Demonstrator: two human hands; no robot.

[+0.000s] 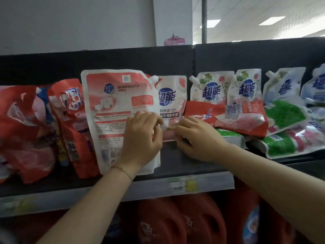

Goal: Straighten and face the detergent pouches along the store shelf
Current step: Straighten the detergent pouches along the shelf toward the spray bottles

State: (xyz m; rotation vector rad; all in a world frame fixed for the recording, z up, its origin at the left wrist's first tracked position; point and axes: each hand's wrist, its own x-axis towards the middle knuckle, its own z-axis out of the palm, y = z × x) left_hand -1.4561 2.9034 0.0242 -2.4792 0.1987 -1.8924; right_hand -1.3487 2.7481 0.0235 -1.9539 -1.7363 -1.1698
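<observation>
Shelf (175, 162) dark, pouch-crowded | wall (70, 20) pale | ceiling (263, 16) panel-lit

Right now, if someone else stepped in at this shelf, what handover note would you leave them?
Left hand rests on the big white-and-pink pouch, which stands with its back label showing. Right hand is at the base of the pouch behind it, which faces front; firm grip unclear. Done: two floral pouches stand upright. Left: turn the big pouch around; stand up the fallen red pouch and green pouches.
</observation>
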